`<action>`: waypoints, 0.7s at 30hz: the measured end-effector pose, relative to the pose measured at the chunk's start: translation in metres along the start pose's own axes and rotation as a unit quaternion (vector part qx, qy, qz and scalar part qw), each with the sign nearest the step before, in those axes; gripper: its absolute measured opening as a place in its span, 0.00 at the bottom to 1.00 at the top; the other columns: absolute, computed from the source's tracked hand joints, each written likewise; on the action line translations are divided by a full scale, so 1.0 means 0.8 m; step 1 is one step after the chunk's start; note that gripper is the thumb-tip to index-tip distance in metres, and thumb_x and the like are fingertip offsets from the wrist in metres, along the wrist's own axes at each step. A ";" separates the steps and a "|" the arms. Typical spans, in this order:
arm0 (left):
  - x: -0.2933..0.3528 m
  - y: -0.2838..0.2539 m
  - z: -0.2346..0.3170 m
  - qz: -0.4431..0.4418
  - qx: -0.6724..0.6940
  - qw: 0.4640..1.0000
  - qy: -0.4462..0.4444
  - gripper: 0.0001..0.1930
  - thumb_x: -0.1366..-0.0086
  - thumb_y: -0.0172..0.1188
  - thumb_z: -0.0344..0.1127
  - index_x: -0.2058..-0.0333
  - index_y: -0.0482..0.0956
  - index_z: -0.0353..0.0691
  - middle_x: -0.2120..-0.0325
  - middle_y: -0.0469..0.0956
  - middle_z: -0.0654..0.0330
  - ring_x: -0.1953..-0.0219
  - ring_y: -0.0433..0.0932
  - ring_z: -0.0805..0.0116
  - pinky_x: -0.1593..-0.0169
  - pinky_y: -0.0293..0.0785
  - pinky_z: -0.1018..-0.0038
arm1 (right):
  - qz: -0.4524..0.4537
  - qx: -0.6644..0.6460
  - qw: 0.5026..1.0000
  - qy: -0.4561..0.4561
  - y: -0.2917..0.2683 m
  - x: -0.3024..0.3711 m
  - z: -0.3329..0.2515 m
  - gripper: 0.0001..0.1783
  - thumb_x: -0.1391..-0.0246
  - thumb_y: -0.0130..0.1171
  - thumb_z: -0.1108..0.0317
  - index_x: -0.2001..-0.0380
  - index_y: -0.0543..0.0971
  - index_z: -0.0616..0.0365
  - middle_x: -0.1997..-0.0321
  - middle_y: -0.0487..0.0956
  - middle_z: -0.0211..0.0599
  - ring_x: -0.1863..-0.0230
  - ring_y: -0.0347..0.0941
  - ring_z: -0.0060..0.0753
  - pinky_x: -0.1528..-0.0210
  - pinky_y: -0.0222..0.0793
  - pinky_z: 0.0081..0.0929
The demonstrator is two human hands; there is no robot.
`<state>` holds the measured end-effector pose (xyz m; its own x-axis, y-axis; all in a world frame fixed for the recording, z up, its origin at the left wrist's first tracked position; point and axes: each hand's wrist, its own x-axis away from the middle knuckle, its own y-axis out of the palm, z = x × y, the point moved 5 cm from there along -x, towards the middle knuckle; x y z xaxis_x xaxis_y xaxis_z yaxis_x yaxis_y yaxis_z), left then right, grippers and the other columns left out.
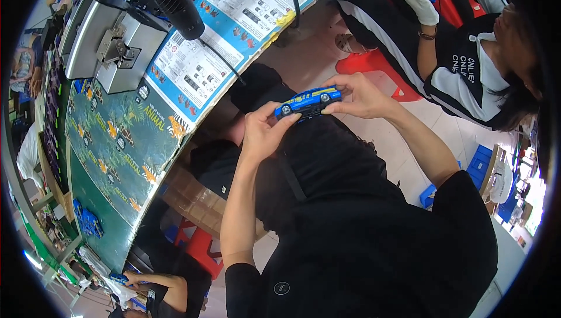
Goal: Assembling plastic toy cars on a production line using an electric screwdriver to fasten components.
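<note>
A blue toy car with yellow markings is held between both hands above my lap, its side with the wheels turned up toward me. My left hand grips one end, thumb along the lower edge. At the other end my right hand is closed on the car, with the thumb near a wheel and the fingers behind. The fingers behind the car are partly hidden.
To the left runs a workbench covered with printed sheets. A metal fixture and a black power tool sit at its far end. Blue parts lie on the bench. Another person sits at right, wearing a white glove; red stools stand nearby.
</note>
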<state>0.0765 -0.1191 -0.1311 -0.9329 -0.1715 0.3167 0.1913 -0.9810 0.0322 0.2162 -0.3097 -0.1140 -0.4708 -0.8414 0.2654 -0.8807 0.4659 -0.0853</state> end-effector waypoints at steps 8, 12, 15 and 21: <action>-0.002 -0.005 0.040 0.061 -0.268 0.939 0.206 0.16 0.46 0.73 0.31 0.60 0.83 0.31 0.69 0.84 0.50 0.69 0.84 0.57 0.65 0.78 0.69 | 0.017 0.281 0.952 -0.123 -0.001 -0.002 -0.014 0.23 0.51 0.73 0.62 0.54 0.80 0.61 0.61 0.84 0.47 0.61 0.83 0.43 0.60 0.77 0.31; -0.010 -0.001 0.042 0.077 -0.293 0.922 0.241 0.16 0.47 0.74 0.32 0.60 0.83 0.32 0.68 0.84 0.49 0.68 0.84 0.54 0.64 0.78 0.67 | 0.040 0.274 0.944 -0.182 -0.007 -0.003 -0.014 0.23 0.53 0.73 0.66 0.53 0.79 0.62 0.62 0.83 0.48 0.61 0.82 0.48 0.60 0.77 0.34; -0.034 0.005 0.036 0.085 -0.307 0.911 0.261 0.17 0.47 0.74 0.32 0.60 0.83 0.32 0.68 0.84 0.49 0.68 0.84 0.53 0.63 0.78 0.66 | 0.041 0.294 0.941 -0.162 -0.025 -0.014 -0.008 0.23 0.53 0.73 0.68 0.54 0.79 0.63 0.61 0.83 0.47 0.61 0.83 0.48 0.60 0.77 0.34; -0.044 0.008 0.038 0.049 -0.307 0.928 0.206 0.17 0.47 0.74 0.33 0.60 0.84 0.33 0.68 0.84 0.48 0.68 0.83 0.52 0.62 0.79 0.65 | 0.031 0.243 0.960 -0.133 -0.034 -0.006 -0.017 0.20 0.52 0.72 0.71 0.56 0.79 0.66 0.61 0.84 0.47 0.60 0.83 0.46 0.57 0.78 0.33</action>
<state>0.1197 -0.1163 -0.1136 -0.9820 -0.1580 -0.1038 0.1889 -0.8035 -0.5646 0.2433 -0.3147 -0.0997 -0.4633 -0.8862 -0.0032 -0.7405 0.3891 -0.5479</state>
